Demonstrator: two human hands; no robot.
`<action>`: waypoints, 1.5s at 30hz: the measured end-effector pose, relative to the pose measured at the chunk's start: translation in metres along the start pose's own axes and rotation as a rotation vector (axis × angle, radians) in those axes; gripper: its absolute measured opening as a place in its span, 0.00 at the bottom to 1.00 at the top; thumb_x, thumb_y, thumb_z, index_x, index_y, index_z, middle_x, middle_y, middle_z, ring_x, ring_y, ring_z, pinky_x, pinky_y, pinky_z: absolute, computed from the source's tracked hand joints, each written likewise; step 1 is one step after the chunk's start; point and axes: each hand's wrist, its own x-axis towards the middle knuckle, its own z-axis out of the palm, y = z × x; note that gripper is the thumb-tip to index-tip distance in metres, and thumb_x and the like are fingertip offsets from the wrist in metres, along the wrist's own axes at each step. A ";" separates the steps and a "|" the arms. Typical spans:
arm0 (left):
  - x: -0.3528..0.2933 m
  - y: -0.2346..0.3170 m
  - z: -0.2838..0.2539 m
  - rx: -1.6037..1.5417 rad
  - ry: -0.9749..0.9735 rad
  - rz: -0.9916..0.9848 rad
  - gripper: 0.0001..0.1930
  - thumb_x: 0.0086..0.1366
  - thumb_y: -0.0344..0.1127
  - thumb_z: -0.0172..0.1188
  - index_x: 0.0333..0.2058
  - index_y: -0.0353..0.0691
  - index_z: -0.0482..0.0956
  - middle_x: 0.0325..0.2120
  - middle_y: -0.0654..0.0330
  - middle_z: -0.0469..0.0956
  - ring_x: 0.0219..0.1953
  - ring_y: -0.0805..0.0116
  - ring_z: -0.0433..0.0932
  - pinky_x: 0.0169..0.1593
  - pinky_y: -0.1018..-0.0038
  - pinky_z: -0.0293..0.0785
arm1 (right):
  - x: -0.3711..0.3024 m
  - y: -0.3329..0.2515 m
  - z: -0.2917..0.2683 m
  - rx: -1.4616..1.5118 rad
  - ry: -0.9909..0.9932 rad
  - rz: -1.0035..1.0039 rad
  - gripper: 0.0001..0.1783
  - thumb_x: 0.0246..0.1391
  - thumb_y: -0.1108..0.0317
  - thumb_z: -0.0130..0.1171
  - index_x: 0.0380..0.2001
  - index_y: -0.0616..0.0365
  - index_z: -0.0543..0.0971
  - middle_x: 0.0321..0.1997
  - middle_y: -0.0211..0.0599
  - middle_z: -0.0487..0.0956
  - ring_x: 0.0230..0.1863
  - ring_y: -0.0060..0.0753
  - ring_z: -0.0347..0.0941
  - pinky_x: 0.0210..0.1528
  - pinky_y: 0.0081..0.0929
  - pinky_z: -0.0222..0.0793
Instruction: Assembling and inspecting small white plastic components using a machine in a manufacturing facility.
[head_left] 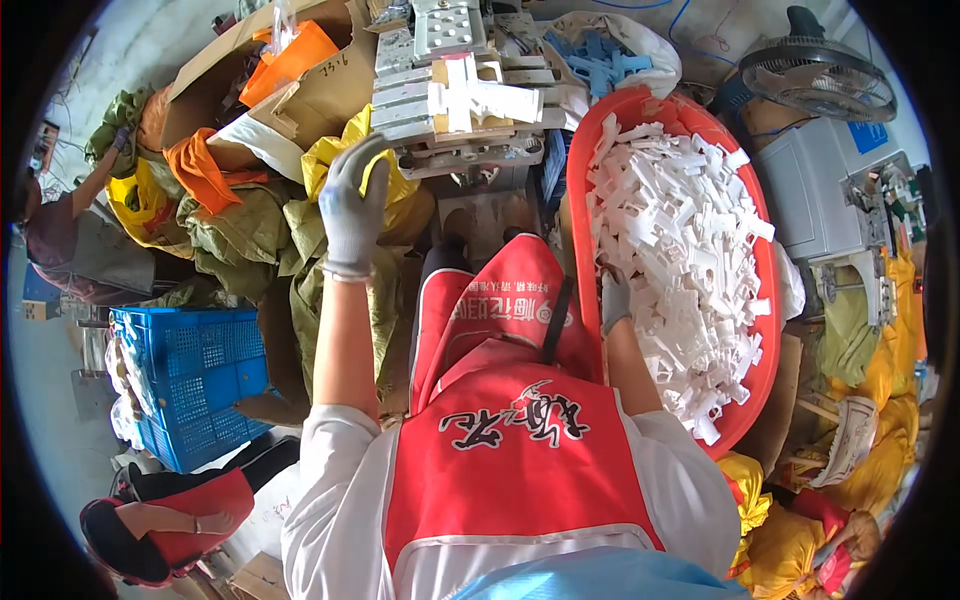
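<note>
My left hand (353, 212), in a pale grey work glove, is raised left of a metal machine bed (472, 150). Its fingers are apart and curved, with nothing between them. On the machine lie white plastic parts (478, 100), shaped like toy-gun pieces, over a small wooden block. My right hand (614, 298), also gloved, reaches over the near-left side of a large red tub (577, 190). It touches the heap of white plastic pieces (680, 260) in the tub. Its fingertips are partly hidden, so any held piece cannot be made out.
Left stand a cardboard box (330, 85), green sacks (235, 235) and a blue plastic crate (190, 375). A bag of blue parts (598, 65) sits behind the tub. A black fan (820, 75) stands far right. Other people work at the far left, lower left and lower right.
</note>
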 end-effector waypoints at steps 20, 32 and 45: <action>0.052 0.018 0.014 -0.101 -0.160 0.217 0.17 0.51 0.35 0.69 0.40 0.38 0.78 0.39 0.53 0.80 0.44 0.57 0.79 0.48 0.68 0.73 | -0.103 -0.169 0.053 -0.518 0.065 -0.879 0.15 0.55 0.72 0.56 0.46 0.62 0.76 0.49 0.44 0.76 0.49 0.44 0.72 0.53 0.34 0.68; -0.031 0.066 -0.060 -0.301 -0.244 -0.308 0.17 0.54 0.43 0.67 0.38 0.37 0.79 0.32 0.53 0.80 0.34 0.58 0.79 0.40 0.69 0.74 | -0.182 -0.295 0.200 -0.645 -0.491 -1.564 0.14 0.52 0.69 0.60 0.44 0.51 0.78 0.37 0.27 0.78 0.35 0.26 0.74 0.36 0.25 0.71; -0.117 0.030 -0.039 -0.395 -0.234 -0.457 0.14 0.66 0.41 0.54 0.37 0.34 0.79 0.27 0.47 0.79 0.31 0.52 0.80 0.36 0.68 0.74 | -0.198 -0.231 0.200 0.008 -0.866 -0.040 0.14 0.60 0.62 0.57 0.44 0.59 0.78 0.33 0.22 0.79 0.30 0.08 0.70 0.33 0.10 0.66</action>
